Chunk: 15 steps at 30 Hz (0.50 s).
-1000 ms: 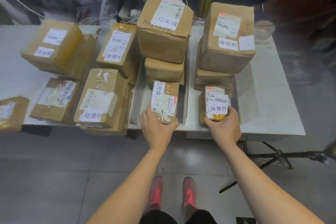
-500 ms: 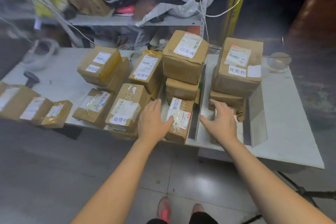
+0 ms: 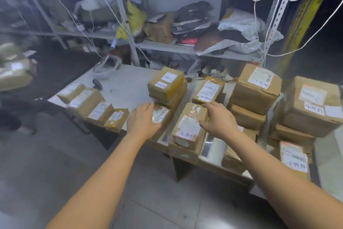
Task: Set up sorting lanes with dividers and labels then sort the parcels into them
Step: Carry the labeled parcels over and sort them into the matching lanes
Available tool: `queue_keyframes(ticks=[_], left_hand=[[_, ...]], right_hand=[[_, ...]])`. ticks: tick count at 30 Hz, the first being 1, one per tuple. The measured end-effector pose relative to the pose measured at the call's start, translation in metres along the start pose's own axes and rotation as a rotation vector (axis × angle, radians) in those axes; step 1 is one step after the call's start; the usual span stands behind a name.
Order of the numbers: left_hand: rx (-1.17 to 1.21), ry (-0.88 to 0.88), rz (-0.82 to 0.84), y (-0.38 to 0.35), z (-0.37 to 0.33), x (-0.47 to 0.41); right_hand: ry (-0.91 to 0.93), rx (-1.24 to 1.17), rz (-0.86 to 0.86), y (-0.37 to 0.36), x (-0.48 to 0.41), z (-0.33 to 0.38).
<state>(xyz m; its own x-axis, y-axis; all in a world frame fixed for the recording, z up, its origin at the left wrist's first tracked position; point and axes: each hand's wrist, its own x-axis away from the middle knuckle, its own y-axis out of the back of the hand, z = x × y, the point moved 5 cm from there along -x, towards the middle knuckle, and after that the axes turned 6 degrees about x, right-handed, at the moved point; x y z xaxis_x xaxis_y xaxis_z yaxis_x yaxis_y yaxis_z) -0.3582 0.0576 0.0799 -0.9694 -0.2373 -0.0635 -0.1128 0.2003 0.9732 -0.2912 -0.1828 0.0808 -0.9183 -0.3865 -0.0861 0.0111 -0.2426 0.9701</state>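
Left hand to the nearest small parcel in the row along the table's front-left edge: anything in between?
Nothing visible. The left hand is over a flat parcel; the small parcel lies just to its left, with only a bare strip of table between them.

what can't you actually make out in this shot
Head view only:
1. Parcels at the left edge: smeared by motion blur, partly cut off by the frame.
2. Flat parcel: its label is covered by the left hand and glare.
3. Right hand: blur hides whether it grips the front parcel or only touches it.
4. Low parcel: its top is hidden under the right forearm.
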Motion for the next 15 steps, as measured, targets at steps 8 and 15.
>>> queue_keyframes(ticks=[8, 15], left_hand=[[-0.025, -0.019, -0.051, 0.047, 0.15, -0.001], [-0.015, 0.025, -0.07, 0.065, 0.259, -0.021]], right_hand=[[-0.002, 0.017, 0.007, -0.031, -0.034, 0.156], [-0.002, 0.019, 0.043, -0.064, -0.073, 0.243]])
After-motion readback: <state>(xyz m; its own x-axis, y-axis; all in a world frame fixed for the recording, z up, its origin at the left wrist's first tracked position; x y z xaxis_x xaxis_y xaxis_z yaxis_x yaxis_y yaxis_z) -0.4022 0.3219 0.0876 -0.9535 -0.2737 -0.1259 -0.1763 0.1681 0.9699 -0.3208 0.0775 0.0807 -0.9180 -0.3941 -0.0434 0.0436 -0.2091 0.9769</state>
